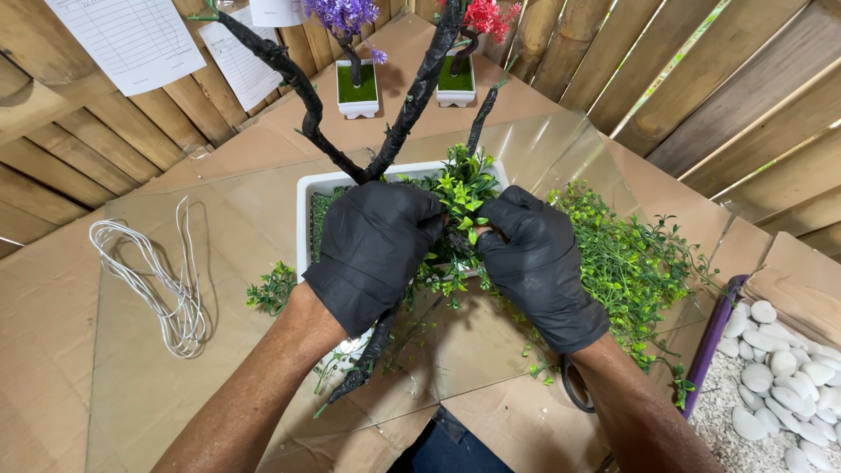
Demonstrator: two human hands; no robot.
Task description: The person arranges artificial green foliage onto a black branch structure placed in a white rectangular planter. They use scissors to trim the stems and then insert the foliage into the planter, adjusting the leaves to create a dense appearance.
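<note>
Your black-gloved left hand (372,250) and right hand (534,263) are pinching a leafy green plastic sprig (464,197) over the white rectangular planter (307,201), which is holding black wrapped branches (412,105). Smooth white pebbles (780,368) are filling the cardboard box (802,280) nearby; two small potted artificial flowers (357,88) are standing beyond.

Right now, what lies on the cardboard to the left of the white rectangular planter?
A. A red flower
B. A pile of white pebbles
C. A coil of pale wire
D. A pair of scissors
C: a coil of pale wire lies on the brown cardboard left of the white rectangular planter; the white pebbles sit far right.
</note>
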